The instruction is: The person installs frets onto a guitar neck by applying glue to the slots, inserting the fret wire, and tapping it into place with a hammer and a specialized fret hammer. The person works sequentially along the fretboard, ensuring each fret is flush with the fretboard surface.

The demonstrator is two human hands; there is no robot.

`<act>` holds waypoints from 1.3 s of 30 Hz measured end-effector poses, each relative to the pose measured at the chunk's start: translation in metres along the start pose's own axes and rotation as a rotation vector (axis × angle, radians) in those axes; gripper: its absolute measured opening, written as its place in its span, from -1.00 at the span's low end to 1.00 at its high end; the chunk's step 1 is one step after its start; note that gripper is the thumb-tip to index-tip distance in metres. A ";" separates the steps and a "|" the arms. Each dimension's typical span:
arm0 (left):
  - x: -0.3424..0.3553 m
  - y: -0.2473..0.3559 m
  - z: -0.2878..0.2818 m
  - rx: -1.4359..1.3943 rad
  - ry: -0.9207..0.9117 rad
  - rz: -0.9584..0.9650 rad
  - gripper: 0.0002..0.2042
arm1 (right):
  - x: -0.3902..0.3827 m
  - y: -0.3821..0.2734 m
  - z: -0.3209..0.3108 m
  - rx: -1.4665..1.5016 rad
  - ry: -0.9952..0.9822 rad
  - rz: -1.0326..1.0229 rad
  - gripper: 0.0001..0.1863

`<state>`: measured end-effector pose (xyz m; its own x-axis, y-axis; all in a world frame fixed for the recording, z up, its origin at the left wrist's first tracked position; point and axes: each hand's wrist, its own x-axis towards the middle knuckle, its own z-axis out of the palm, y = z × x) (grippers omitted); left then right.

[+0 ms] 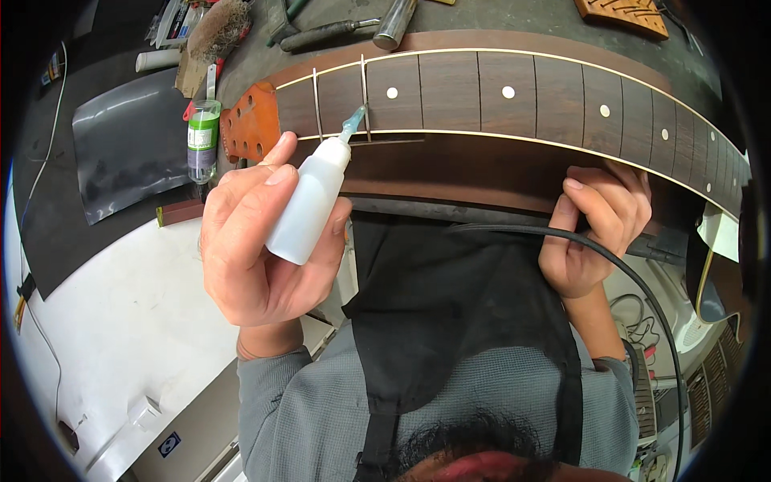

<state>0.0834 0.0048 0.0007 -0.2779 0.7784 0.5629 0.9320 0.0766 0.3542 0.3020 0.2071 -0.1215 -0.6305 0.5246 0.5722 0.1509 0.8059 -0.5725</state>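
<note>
White bottle (pixel 309 205) held, my left hand (pixel 257 249) is pointing past the neck's (pixel 542 95) edge, leaving my curled right hand (pixel 606 218) room.

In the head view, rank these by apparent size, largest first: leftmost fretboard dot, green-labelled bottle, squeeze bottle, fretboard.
1. Fretboard
2. Squeeze bottle, perhaps enlarged by nearness to the camera
3. Green-labelled bottle
4. Leftmost dot

A glossy black sheet (pixel 128 149) lies left of a green-labelled clear bottle (pixel 203 132); a wooden block (pixel 622 16) sits far right.
</note>
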 end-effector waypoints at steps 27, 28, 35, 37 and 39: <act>-0.006 0.012 -0.007 0.072 -0.070 0.008 -0.58 | -0.003 0.001 0.001 0.007 -0.006 -0.047 -0.61; -0.006 0.013 -0.007 0.078 -0.076 0.009 -0.58 | -0.003 0.001 0.001 0.006 -0.006 -0.047 -0.61; -0.008 0.014 -0.009 0.067 -0.088 0.008 -0.59 | -0.002 0.000 0.004 -0.021 0.038 -0.029 -0.57; -0.009 0.015 -0.010 0.064 -0.091 0.007 -0.59 | -0.003 0.000 0.003 -0.025 0.034 -0.025 -0.58; -0.010 0.015 -0.010 0.055 -0.094 0.004 -0.59 | -0.003 -0.001 0.003 -0.030 0.028 -0.024 -0.58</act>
<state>0.0979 -0.0081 0.0083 -0.2534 0.8338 0.4904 0.9451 0.1052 0.3094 0.3013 0.2042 -0.1241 -0.6129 0.5122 0.6017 0.1594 0.8259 -0.5408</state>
